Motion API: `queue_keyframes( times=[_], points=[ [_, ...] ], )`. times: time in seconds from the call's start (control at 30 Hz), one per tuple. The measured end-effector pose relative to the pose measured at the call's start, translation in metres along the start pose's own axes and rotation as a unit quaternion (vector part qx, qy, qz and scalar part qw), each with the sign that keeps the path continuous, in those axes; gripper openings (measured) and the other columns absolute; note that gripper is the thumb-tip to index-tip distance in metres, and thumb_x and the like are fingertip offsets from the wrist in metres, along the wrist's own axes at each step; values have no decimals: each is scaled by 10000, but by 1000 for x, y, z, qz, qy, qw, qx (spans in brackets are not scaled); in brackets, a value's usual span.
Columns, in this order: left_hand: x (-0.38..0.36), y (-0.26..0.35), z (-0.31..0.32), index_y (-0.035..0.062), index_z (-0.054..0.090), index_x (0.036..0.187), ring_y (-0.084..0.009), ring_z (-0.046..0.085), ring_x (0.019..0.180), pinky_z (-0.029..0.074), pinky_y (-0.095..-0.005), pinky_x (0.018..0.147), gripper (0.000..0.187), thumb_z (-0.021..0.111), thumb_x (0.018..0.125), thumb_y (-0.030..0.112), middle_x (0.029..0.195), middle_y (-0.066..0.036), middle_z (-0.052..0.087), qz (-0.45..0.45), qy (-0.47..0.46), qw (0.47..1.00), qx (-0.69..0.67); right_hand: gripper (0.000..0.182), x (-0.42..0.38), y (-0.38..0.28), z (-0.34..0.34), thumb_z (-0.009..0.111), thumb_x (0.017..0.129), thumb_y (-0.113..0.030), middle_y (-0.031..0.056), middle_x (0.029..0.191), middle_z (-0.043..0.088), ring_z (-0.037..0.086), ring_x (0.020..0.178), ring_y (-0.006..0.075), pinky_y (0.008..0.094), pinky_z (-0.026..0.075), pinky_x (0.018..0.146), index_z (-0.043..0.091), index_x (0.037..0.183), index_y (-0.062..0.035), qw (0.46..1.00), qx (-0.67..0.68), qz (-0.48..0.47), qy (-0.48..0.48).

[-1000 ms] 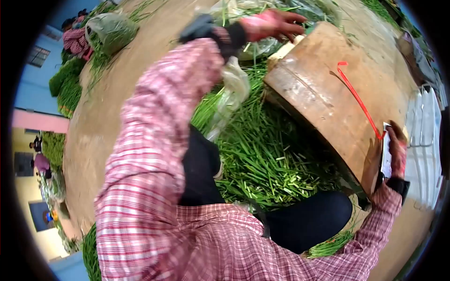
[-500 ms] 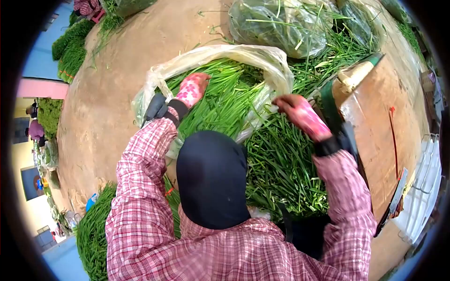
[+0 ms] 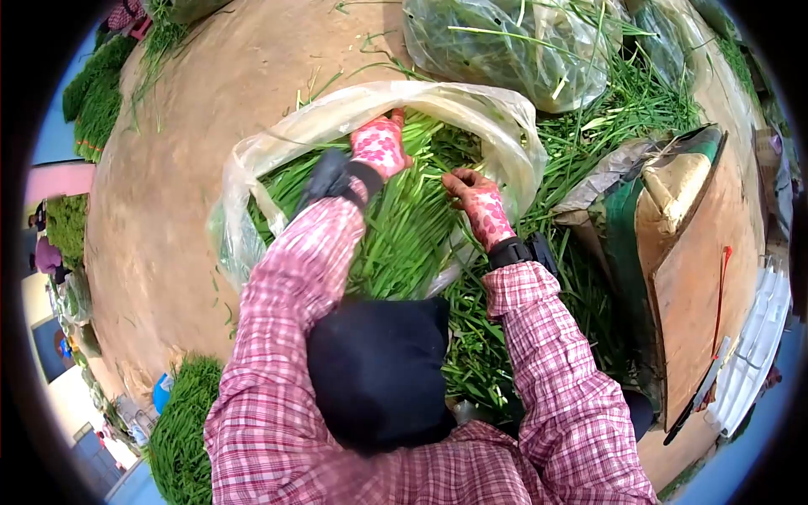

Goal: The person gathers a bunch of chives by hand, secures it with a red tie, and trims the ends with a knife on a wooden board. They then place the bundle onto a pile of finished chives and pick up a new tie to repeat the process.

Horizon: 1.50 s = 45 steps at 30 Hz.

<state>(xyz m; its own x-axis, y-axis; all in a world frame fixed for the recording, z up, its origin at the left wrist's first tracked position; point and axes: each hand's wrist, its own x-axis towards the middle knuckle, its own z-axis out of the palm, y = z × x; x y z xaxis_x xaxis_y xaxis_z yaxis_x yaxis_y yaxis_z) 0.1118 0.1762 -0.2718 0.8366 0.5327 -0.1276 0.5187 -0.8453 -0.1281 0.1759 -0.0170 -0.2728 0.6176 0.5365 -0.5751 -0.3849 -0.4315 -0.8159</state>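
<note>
A clear plastic bag (image 3: 252,164) lies with its mouth spread wide, full of long thin green leaf stalks (image 3: 396,244) that look like chives. My left hand (image 3: 383,145), in a pink-patterned glove with bare fingertips, is inside the bag on the pale stalk ends. Its fingers and thumb are apart. To its right, my right hand (image 3: 481,202), gloved alike, hovers over the bag's right side. The fingers of that hand are curled together. A thin stalk seems to touch the tips, but I cannot make out what they hold.
Loose darker greens (image 3: 480,353) are heaped right of the bag. A filled plastic bag (image 3: 513,59) lies beyond it. Right stands a brown board (image 3: 707,278) with a knife (image 3: 703,387) beside it. Green bundles (image 3: 189,438) lie at lower left. A dark hood covers the near middle.
My left hand has moved right and farther into the bag. My right hand has come left from the loose greens to over the bag. The view has shifted slightly.
</note>
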Motion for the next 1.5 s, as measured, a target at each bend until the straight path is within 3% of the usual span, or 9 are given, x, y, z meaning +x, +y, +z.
queue_keyframes(
  times=[0.17, 0.3, 0.5, 0.67, 0.83, 1.03, 1.3, 1.4, 1.5],
  points=[
    [-40, -15, -41, 71, 411, 1382, -325, 605, 994, 451, -417, 900, 913, 819, 603, 316, 1034, -150, 644, 46, 136, 977, -158, 713, -2, -22, 23, 693, 864, -368, 166, 1332, 519, 558, 1151, 246, 336, 464, 912, 416, 1386, 31, 992, 114, -45, -41],
    [-63, -5, -65, 62, 298, 1453, -387, 580, 1057, 450, -429, 931, 1084, 866, 583, 374, 1117, -222, 611, 87, 66, 956, -272, 504, 9, -32, 39, 760, 798, -144, 110, 1113, 655, 623, 945, 182, 296, 478, 842, 553, 1212, 56, 956, 275, 1, -103],
    [-34, -29, -82, 11, 573, 1214, -282, 606, 1068, 461, -357, 931, 672, 816, 687, 351, 1107, -195, 634, 90, -85, 905, -407, 455, -8, -22, 28, 763, 769, -93, 73, 1054, 669, 631, 911, 167, 288, 500, 826, 586, 1176, 5, 958, 214, -170, -90],
    [-37, -48, -92, 2, 579, 1233, -173, 607, 994, 467, -318, 880, 490, 676, 851, 293, 1121, -131, 654, 60, -190, 804, -560, 486, -1, -13, 24, 782, 730, -67, 111, 1043, 673, 647, 903, 201, 301, 513, 831, 576, 1159, 33, 951, 298, -52, -63],
    [-43, -44, -66, -29, 549, 1250, -200, 585, 1058, 438, -324, 923, 515, 619, 905, 347, 1162, -176, 633, 90, -187, 779, -592, 414, -8, -38, 40, 752, 761, -19, 114, 1007, 676, 663, 838, 225, 346, 550, 767, 580, 1134, 38, 899, 424, -38, -106],
    [-27, -61, -44, -55, 481, 1295, -326, 569, 1144, 425, -364, 978, 647, 633, 881, 419, 1197, -257, 596, 13, 62, 853, -517, 310, -6, -30, 39, 718, 781, -11, 64, 959, 662, 644, 851, 183, 317, 530, 788, 609, 1072, -24, 913, 401, -53, -59],
    [-30, -27, -65, -29, 551, 1244, -349, 629, 1035, 480, -376, 901, 709, 771, 718, 392, 1065, -248, 655, -23, -35, 925, -378, 307, -6, -10, 37, 736, 751, 1, 62, 897, 653, 640, 786, 196, 321, 528, 730, 608, 1030, -27, 909, 413, -45, 34],
    [-17, -44, -40, -33, 570, 1218, -274, 652, 951, 486, -355, 867, 624, 774, 720, 284, 1036, -182, 683, 58, 103, 809, -575, 278, -2, 0, 35, 718, 772, 11, 90, 907, 665, 647, 758, 233, 382, 544, 712, 614, 1030, 1, 859, 506, -5, 78],
    [-35, -39, -41, -29, 565, 1222, -240, 620, 1014, 467, -326, 898, 639, 791, 723, 300, 1114, -166, 657, 15, 0, 782, -624, 261, 10, -3, 35, 707, 791, -10, 143, 962, 663, 650, 836, 273, 407, 550, 757, 618, 1026, 59, 855, 516, 35, 43]
  ],
)
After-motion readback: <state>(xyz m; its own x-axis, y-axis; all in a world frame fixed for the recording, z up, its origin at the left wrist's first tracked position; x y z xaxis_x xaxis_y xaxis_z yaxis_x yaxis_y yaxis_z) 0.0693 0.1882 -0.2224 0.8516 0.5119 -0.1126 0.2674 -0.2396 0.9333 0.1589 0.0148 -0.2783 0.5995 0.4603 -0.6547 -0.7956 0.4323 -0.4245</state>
